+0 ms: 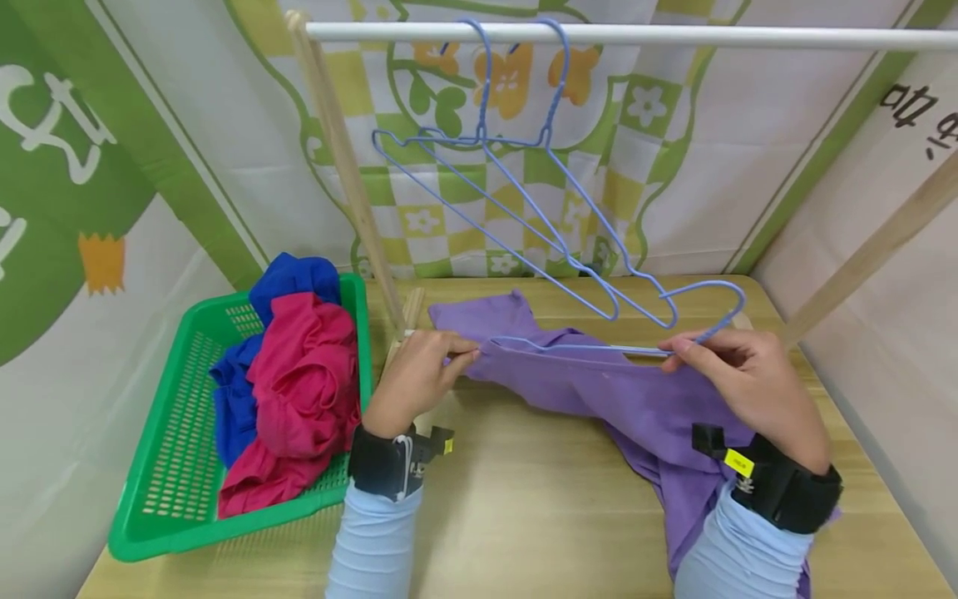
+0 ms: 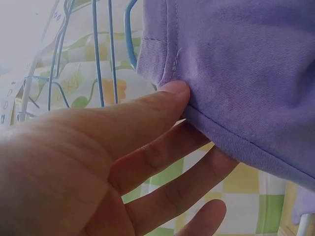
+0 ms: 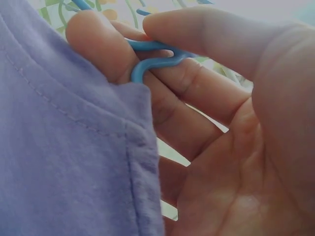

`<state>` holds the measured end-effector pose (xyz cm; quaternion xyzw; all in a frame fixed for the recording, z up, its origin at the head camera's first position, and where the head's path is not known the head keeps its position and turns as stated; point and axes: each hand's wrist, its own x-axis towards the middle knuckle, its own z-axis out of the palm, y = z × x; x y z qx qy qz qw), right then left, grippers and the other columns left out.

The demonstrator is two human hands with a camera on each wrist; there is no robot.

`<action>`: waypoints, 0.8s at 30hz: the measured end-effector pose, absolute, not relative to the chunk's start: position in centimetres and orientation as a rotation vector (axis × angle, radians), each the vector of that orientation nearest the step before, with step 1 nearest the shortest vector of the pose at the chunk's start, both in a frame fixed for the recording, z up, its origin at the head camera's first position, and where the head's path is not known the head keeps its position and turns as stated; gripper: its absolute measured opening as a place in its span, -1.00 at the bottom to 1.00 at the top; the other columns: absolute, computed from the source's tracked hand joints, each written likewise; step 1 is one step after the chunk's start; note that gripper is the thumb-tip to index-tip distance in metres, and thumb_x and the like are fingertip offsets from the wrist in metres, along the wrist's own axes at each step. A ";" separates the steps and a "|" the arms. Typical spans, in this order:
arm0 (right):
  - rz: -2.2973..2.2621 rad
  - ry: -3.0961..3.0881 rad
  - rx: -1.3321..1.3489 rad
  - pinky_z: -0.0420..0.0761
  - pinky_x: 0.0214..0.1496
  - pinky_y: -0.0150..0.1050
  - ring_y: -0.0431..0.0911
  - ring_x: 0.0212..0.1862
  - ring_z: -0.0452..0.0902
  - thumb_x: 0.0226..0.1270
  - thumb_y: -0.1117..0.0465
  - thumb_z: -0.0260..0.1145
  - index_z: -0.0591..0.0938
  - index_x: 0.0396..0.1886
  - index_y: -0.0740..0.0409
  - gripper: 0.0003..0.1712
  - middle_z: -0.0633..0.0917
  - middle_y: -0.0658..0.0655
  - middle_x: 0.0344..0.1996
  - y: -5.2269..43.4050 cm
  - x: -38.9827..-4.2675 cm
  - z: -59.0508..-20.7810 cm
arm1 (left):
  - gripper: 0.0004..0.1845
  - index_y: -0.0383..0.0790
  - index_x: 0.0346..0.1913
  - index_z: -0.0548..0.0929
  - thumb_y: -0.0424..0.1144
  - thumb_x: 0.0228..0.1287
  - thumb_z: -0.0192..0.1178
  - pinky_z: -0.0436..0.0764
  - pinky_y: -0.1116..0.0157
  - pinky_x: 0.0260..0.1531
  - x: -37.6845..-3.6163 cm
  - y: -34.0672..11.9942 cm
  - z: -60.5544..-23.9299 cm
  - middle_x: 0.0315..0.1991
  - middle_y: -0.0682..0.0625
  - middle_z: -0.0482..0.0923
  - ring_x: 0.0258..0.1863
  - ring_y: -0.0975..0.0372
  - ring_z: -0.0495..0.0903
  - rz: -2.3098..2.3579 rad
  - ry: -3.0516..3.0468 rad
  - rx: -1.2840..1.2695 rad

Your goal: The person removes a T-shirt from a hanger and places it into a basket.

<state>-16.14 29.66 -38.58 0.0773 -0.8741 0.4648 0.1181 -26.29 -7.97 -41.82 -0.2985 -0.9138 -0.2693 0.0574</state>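
A purple shirt hangs slackly between both hands, its lower part lying on the table. My left hand pinches the shirt's edge between thumb and fingers, close to a stitched seam in the left wrist view. At the neck of a blue wire hanger, my right hand grips the wire, with the hook standing out above the fingers. The hanger's arm runs leftward along the shirt's opening, partly inside the cloth. In the right wrist view, the hanger's wire passes between thumb and fingers beside the shirt's stitched band.
Two more blue hangers hang from a white rail above the hands. To the left stands a green basket with a crimson garment and blue cloth. Wooden posts hold the rail over the wooden table.
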 end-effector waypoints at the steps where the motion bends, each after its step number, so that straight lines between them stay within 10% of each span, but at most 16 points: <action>1: 1.355 -2.558 0.219 0.59 0.06 -0.59 -0.32 -0.06 0.76 0.58 0.21 0.31 0.85 -0.12 0.11 -0.80 0.87 -0.04 -0.32 29.7 -16.1 -38.5 | -0.81 -0.10 -0.01 0.88 -0.19 0.48 0.34 0.50 0.33 -0.48 -26.3 -8.0 -41.8 -0.22 0.01 0.84 -0.40 0.26 0.63 -0.818 -2.771 -0.902; 13: 1.339 -2.541 0.171 0.59 0.03 -0.57 -0.32 -0.05 0.76 0.59 0.16 0.31 0.86 -0.12 0.09 -0.78 0.86 -0.01 -0.37 29.6 -15.5 -38.0 | -0.74 -0.03 -0.45 0.73 -0.16 0.49 0.33 0.31 0.34 -0.58 -26.4 -7.8 -41.9 -0.60 0.15 0.42 -0.56 0.31 0.40 -0.799 -2.784 -0.885; 24: 1.394 -2.494 0.273 0.65 -0.02 -0.55 -0.29 -0.17 0.80 0.57 0.30 0.30 0.84 -0.09 0.17 -0.81 0.86 -0.03 -0.37 28.4 -15.8 -37.8 | -0.88 -0.03 -0.21 0.87 -0.22 0.47 0.34 0.38 0.35 -0.57 -26.2 -7.5 -41.8 -0.44 0.13 0.66 -0.55 0.33 0.45 -0.817 -2.762 -0.896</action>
